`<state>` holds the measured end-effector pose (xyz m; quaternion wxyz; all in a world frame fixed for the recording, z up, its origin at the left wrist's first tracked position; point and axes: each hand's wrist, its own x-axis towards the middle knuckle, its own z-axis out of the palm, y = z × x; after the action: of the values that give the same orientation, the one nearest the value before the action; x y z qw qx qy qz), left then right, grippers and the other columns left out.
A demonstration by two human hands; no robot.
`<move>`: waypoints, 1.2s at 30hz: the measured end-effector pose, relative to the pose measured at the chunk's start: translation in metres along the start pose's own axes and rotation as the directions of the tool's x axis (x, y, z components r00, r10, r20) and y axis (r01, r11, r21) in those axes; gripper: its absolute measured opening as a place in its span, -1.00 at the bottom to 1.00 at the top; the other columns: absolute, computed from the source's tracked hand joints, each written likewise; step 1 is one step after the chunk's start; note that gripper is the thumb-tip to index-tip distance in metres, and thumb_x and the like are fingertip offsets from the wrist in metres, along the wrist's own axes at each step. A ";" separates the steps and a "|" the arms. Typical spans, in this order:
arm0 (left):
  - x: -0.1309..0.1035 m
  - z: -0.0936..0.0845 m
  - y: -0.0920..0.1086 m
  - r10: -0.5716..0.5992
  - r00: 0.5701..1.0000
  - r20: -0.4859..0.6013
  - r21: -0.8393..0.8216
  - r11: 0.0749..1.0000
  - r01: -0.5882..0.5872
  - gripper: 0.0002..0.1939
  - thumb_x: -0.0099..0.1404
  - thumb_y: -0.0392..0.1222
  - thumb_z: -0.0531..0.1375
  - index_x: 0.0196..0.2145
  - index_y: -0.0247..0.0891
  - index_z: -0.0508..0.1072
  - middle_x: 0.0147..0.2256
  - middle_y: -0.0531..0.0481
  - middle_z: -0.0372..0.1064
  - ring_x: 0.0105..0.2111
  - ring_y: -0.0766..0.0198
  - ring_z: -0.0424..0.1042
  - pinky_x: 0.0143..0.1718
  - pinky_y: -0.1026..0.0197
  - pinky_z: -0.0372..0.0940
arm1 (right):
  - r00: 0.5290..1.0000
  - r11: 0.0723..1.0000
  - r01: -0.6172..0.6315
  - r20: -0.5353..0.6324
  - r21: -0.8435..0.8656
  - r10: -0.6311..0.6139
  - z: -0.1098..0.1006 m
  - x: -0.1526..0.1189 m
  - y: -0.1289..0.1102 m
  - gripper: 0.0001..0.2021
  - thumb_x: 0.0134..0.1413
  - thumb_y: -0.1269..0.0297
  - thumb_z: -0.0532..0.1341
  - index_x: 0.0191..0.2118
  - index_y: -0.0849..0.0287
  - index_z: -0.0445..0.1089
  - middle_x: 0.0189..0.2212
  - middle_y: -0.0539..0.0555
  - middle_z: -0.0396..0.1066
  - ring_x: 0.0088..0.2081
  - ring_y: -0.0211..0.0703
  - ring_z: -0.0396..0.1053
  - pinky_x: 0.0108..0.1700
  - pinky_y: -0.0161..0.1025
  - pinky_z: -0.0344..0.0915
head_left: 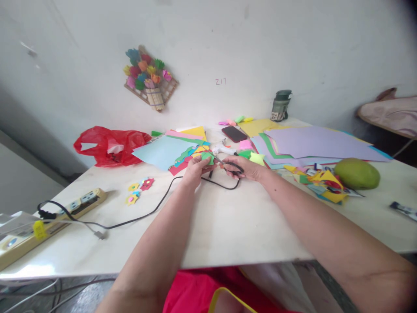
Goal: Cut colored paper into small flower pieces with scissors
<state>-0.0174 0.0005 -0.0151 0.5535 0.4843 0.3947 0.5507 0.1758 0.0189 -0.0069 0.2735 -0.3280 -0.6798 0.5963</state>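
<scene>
My left hand (194, 170) pinches a small piece of green paper (207, 157) above the middle of the table. Around the black handles of a pair of scissors (235, 167) my right hand (246, 168) is closed, and the blades point left toward the green paper. Whether the blades touch the paper I cannot tell. Just behind the hands lie coloured paper strips (184, 157) and a white glue gun (224, 150). A black cord (156, 210) runs from the power strip to the area beneath my hands.
Left are a power strip (87, 198), small paper flowers (133, 199) and a red plastic bag (114, 143). Behind lie a phone (233, 134) and a bottle (281, 105). Right are purple sheets (322, 141), paper scraps (325, 182) and a green mango-like fruit (357, 174).
</scene>
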 end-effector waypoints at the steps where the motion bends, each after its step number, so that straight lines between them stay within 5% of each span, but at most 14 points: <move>1: 0.000 0.000 0.000 0.004 1.000 -0.003 0.003 1.000 -0.004 -0.68 -0.04 -0.05 0.35 -0.39 -0.31 0.42 -0.40 -0.03 0.48 -0.41 0.28 0.49 -0.20 0.18 0.36 | 1.000 1.000 0.005 0.005 -0.009 -0.004 -0.001 0.000 0.001 -0.78 0.01 0.13 0.21 -0.34 0.19 0.29 -0.64 -0.09 0.24 -0.69 -0.41 0.13 -0.73 -0.43 -0.09; 36: 0.003 -0.003 -0.006 0.028 0.999 -0.027 0.017 0.999 -0.028 -0.66 -0.06 -0.02 0.36 -0.37 -0.28 0.49 -0.37 -0.06 0.51 -0.28 0.17 0.50 -0.22 0.16 0.36 | 0.999 0.999 -0.034 -0.037 0.033 0.036 0.002 0.002 -0.001 -0.86 0.01 0.24 0.22 -0.35 0.20 0.32 -0.69 -0.10 0.21 -0.69 -0.40 0.11 -0.71 -0.44 0.01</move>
<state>-0.0188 0.0038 -0.0209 0.5364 0.4870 0.3998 0.5615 0.1731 0.0188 -0.0057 0.2809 -0.3466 -0.6590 0.6055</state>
